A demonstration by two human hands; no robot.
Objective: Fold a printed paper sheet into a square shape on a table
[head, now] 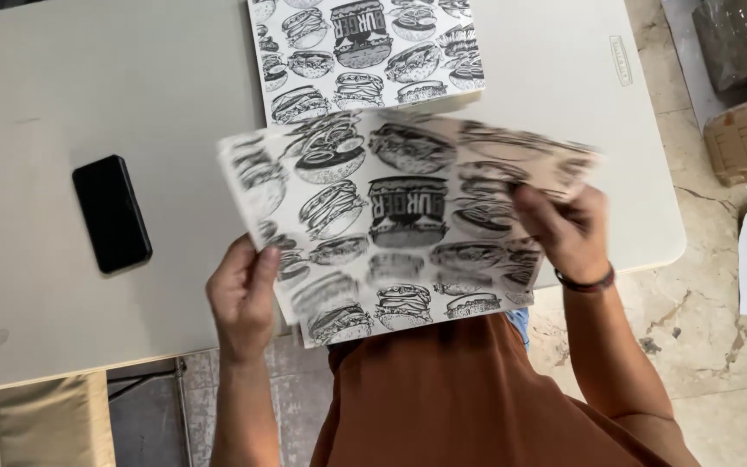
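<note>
Two printed sheets [391,216], one phone [111,213]

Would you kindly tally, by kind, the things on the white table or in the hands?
Burger-printed black-and-white paper sheets: 2, one held by both hands, one lying on the table
Black rectangular phones: 1
Total: 3

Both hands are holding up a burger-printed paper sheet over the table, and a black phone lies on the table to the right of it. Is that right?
Not quite. The head view shows the black phone lying on the white table to the left of the burger-printed paper sheet, not the right. The rest holds: the left hand and right hand both hold it up.
</note>
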